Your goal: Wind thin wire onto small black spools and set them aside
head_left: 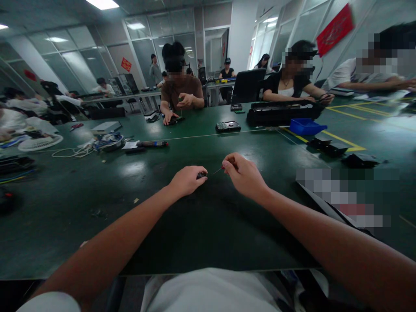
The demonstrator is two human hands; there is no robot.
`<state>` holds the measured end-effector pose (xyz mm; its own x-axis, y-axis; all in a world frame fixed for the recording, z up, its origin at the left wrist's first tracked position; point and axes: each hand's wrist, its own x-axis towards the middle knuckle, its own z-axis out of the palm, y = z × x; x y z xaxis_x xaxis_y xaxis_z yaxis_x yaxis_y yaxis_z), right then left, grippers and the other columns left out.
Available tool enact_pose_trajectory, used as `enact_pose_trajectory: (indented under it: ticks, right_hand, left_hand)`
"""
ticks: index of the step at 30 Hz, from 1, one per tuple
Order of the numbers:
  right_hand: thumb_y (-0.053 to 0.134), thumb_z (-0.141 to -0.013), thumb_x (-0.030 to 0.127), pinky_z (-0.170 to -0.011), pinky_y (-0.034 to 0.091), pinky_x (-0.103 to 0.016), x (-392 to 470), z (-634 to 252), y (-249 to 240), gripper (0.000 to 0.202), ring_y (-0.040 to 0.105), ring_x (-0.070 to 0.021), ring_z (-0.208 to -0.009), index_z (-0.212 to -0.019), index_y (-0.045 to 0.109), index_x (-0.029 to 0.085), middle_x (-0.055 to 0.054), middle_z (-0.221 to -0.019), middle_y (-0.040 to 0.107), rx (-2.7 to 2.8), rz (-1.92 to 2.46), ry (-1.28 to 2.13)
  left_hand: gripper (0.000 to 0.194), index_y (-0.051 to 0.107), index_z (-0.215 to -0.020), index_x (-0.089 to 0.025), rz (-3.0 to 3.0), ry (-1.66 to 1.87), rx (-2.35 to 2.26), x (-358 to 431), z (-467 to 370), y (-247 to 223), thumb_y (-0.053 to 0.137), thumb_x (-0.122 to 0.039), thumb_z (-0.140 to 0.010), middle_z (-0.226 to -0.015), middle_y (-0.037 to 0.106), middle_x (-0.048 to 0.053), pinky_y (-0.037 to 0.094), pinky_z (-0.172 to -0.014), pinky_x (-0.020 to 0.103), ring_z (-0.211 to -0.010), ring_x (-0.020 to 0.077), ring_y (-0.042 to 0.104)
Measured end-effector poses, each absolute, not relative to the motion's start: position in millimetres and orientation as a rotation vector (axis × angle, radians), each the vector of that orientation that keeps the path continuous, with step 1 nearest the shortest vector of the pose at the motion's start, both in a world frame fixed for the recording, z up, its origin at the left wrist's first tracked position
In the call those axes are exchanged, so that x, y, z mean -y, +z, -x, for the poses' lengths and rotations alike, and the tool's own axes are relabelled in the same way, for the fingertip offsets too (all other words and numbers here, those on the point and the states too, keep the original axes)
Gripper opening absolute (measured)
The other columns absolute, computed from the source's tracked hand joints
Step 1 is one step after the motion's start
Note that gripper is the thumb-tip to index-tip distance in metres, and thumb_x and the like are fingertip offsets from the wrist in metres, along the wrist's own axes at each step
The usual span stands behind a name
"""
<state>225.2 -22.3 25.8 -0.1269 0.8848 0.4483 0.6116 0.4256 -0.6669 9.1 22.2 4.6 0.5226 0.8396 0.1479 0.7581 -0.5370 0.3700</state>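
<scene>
My left hand [187, 180] is closed around a small dark object [201, 175]; its kind cannot be made out, as the fingers cover most of it. Between the fingertips of my right hand [242, 173] is a thin screwdriver [217, 170] with a reddish handle end. Its slim shaft points left toward the dark object, and the tip is too fine to tell whether it touches. Both hands are above the green table [208, 234], near its middle. Farther back on the table lies a hard drive [228, 126].
A blue bin [307, 126] and black bent parts [328, 147] are at the right, near a long black unit [282, 113]. A pen-like tool [152, 144] and bundled cables [108, 141] lie to the left. A co-worker [182, 93] sits opposite, others around.
</scene>
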Motion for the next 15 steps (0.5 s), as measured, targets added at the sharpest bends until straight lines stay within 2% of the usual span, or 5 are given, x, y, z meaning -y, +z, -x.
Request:
enact_pose_trajectory:
  ticks: [3,5,10,12,15]
  right_hand:
    - [0.048,-0.096,0.033,-0.065,0.044,-0.033,21.8,-225.6,25.0,0.015,0.064,-0.0200,-0.072,-0.093,0.058,0.023,-0.003,-0.076,0.068,1.846,1.271,0.421]
    - [0.048,-0.097,0.034,-0.065,0.044,-0.033,21.5,-225.9,24.6,0.016,0.064,-0.0200,-0.072,-0.093,0.058,0.023,-0.003,-0.077,0.068,1.854,1.263,0.433]
    - [0.048,-0.097,0.033,-0.066,0.045,-0.033,21.0,-225.4,23.9,0.015,0.065,-0.0202,-0.074,-0.092,0.058,0.023,-0.003,-0.077,0.068,1.854,1.263,0.450]
    - [0.048,-0.097,0.033,-0.066,0.045,-0.033,20.9,-224.8,23.2,0.015,0.065,-0.0201,-0.074,-0.092,0.058,0.023,-0.003,-0.077,0.068,1.861,1.263,0.456]
    - [0.048,-0.097,0.034,-0.065,0.045,-0.033,20.5,-224.6,22.0,0.016,0.065,-0.0202,-0.074,-0.092,0.058,0.023,-0.003,-0.078,0.068,1.874,1.265,0.467]
  left_hand:
    - [0.027,0.073,-0.109,-0.025,-2.368,0.608,-1.377,-28.1,7.1,10.5,0.059,-0.035,-0.089,-0.109,0.072,0.006,0.048,-0.089,0.037,-0.098,0.0238,0.065]
    - [0.027,0.074,-0.106,-0.024,-2.275,0.674,-1.440,-32.0,20.9,15.9,0.060,-0.036,-0.087,-0.106,0.072,0.006,0.048,-0.087,0.035,-0.094,0.0230,0.065]
    - [0.032,0.074,-0.104,-0.020,-1.810,0.939,-1.554,-41.6,63.4,24.7,0.061,-0.041,-0.084,-0.089,0.070,0.006,0.043,-0.059,0.027,-0.064,0.0142,0.056]
    - [0.031,0.072,-0.104,-0.018,-1.523,1.095,-1.527,-44.9,83.6,26.6,0.062,-0.039,-0.083,-0.091,0.067,0.006,0.036,-0.051,0.023,-0.061,0.0110,0.053]
    - [0.024,0.066,-0.102,-0.016,-1.149,1.264,-1.513,-46.0,116.6,32.2,0.058,-0.033,-0.088,-0.087,0.062,0.002,0.030,-0.048,0.021,-0.061,0.0083,0.050]
